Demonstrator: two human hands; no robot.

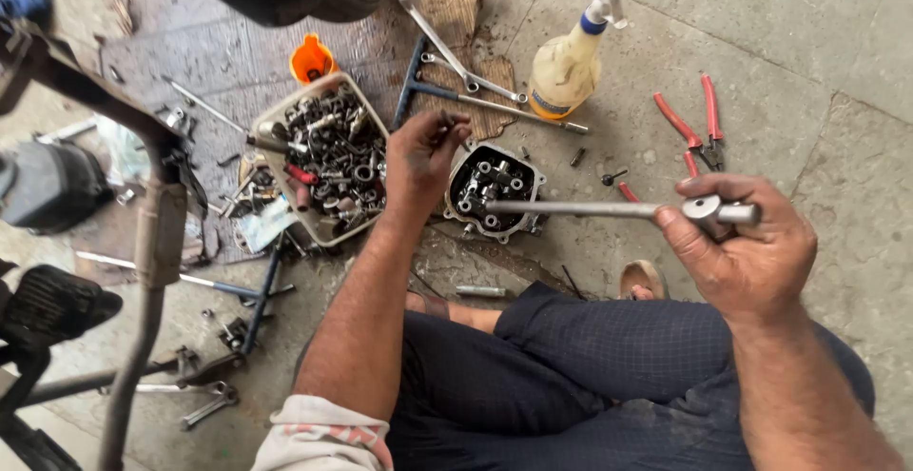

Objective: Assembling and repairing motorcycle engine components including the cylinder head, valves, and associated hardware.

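My right hand [744,247] grips the head end of a long metal ratchet handle [580,209], whose shaft points left over an engine cylinder head [495,190] lying on the floor. My left hand [425,152] hovers just left of the cylinder head, fingers pinched on a small dark part I cannot make out. A white tray [328,162] full of bolts, sockets and small metal parts sits left of that hand.
Red-handled pliers [699,128], a spray bottle [571,62], a T-handle wrench [447,90] and open-end spanners [447,48] lie on the concrete floor. An orange funnel [311,59] stands behind the tray. A motorcycle frame [143,233] and more wrenches [209,404] occupy the left side.
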